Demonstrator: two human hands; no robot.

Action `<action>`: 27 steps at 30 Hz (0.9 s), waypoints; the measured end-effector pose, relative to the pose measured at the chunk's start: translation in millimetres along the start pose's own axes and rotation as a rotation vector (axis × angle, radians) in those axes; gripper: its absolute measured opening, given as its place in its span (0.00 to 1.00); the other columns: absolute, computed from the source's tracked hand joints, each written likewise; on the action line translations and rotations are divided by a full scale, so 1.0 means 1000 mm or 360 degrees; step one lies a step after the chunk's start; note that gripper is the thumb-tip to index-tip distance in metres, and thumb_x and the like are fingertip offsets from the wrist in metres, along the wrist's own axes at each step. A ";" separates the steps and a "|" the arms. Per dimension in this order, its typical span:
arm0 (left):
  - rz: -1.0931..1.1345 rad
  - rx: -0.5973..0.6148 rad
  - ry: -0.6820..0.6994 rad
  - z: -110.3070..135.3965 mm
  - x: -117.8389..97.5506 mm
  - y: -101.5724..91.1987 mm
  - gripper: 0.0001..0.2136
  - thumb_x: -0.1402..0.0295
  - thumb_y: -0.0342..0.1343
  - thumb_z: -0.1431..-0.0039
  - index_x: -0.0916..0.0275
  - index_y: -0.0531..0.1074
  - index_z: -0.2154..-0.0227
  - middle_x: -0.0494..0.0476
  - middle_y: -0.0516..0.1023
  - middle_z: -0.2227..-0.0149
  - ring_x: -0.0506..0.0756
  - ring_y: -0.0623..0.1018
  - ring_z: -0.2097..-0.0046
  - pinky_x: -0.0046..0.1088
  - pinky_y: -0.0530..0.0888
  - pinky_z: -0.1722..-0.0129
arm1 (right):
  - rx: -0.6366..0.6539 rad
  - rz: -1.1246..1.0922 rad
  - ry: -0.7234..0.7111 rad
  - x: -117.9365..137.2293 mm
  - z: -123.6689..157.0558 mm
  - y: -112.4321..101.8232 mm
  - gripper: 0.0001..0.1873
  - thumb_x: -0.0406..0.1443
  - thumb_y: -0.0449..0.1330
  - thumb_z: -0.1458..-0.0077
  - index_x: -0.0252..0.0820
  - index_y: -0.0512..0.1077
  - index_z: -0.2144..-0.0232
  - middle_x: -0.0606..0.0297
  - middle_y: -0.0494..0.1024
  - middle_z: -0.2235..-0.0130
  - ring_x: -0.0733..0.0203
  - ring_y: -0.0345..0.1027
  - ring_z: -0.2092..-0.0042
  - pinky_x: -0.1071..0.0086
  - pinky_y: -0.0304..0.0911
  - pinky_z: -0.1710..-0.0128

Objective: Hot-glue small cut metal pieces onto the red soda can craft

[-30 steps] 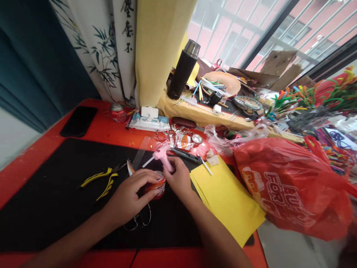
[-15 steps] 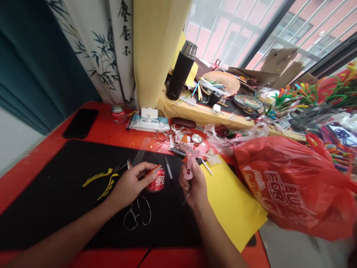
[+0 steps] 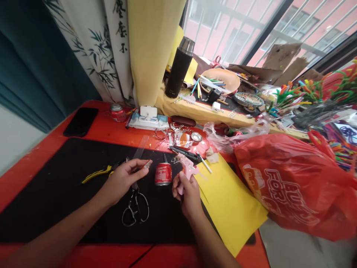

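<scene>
Pink glue gun (image 3: pixel 189 168) gripped in the tightly curled right hand (image 3: pixel 187 190), just right of the red can (image 3: pixel 163 174); tiny strip (image 3: pixel 148 163) pinched in the left hand (image 3: pixel 125 178), left of the can, forearms (image 3: pixel 80 219) angled in. Scissors (image 3: pixel 135 189) sprawled front-left of it, part-hidden pliers (image 3: pixel 97 174) further left, yellow paper (image 3: pixel 231 204) off right

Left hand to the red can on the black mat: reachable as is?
Probably yes: the left hand is right beside the red can, with only black mat visible between. Its fingers pinch a small piece, which might hamper a full grasp.
</scene>
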State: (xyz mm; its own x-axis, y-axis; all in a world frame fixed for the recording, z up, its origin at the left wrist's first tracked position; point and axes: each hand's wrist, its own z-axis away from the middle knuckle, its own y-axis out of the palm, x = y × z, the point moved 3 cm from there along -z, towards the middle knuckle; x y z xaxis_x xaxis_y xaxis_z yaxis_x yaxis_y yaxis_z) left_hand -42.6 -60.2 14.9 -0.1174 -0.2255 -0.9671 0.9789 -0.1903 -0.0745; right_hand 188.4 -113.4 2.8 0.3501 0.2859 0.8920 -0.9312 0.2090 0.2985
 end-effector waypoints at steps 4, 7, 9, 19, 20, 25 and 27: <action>0.0074 0.0184 0.0003 0.012 -0.003 0.012 0.22 0.44 0.73 0.42 0.56 0.86 0.55 0.65 0.86 0.39 0.70 0.84 0.36 0.56 0.78 0.33 | -0.0074 0.0072 0.0000 -0.005 -0.003 0.003 0.28 0.59 0.70 0.41 0.41 0.74 0.74 0.69 0.71 0.82 0.67 0.60 0.82 0.75 0.49 0.83; 0.0072 0.0214 0.0010 0.014 -0.006 0.020 0.22 0.43 0.72 0.42 0.57 0.86 0.59 0.66 0.83 0.34 0.71 0.82 0.34 0.58 0.77 0.32 | -0.0122 0.0109 0.0011 -0.007 -0.006 0.005 0.27 0.57 0.72 0.42 0.42 0.72 0.73 0.72 0.69 0.83 0.66 0.62 0.81 0.75 0.52 0.82; 0.0052 0.0204 0.0014 0.014 -0.007 0.023 0.23 0.42 0.72 0.42 0.57 0.85 0.59 0.67 0.81 0.33 0.72 0.81 0.33 0.59 0.76 0.31 | -0.0160 0.0125 0.0018 -0.008 -0.008 0.006 0.26 0.55 0.74 0.44 0.44 0.71 0.73 0.74 0.68 0.83 0.66 0.64 0.81 0.76 0.53 0.82; 0.0162 0.0148 0.0034 -0.012 -0.006 0.035 0.24 0.42 0.72 0.44 0.59 0.82 0.60 0.68 0.81 0.33 0.71 0.80 0.32 0.58 0.74 0.30 | -0.0194 0.0034 -0.0069 0.002 -0.037 0.012 0.26 0.54 0.76 0.48 0.45 0.69 0.67 0.74 0.74 0.77 0.68 0.64 0.82 0.76 0.52 0.85; 0.0164 0.0148 0.0029 -0.015 -0.005 0.035 0.25 0.41 0.72 0.45 0.59 0.82 0.59 0.69 0.81 0.33 0.71 0.80 0.32 0.59 0.74 0.30 | -0.0195 0.0029 -0.0077 0.003 -0.039 0.012 0.26 0.54 0.76 0.48 0.45 0.69 0.67 0.74 0.75 0.77 0.68 0.64 0.82 0.76 0.52 0.85; 0.0048 0.0166 0.0071 -0.021 -0.003 0.030 0.26 0.40 0.71 0.44 0.60 0.82 0.61 0.71 0.82 0.34 0.71 0.82 0.35 0.58 0.76 0.32 | -0.0146 0.0005 -0.0093 0.000 -0.044 0.010 0.26 0.53 0.76 0.47 0.44 0.69 0.67 0.74 0.75 0.76 0.68 0.65 0.82 0.76 0.54 0.85; -0.0075 0.0151 0.0113 -0.022 -0.004 0.026 0.26 0.40 0.70 0.43 0.60 0.83 0.61 0.71 0.83 0.36 0.71 0.83 0.37 0.57 0.77 0.34 | -0.0126 0.0000 -0.0097 -0.001 -0.043 0.009 0.26 0.54 0.76 0.46 0.44 0.70 0.68 0.74 0.74 0.77 0.68 0.64 0.82 0.76 0.54 0.85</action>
State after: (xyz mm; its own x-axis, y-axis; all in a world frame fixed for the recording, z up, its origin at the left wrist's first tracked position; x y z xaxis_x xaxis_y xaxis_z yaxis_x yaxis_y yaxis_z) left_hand -13.2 -43.2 11.9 -0.1473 -0.1467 -0.9781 0.9519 -0.2897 -0.0999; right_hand 184.2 -71.5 -10.5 0.3408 0.2292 0.9118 -0.9196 0.2829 0.2726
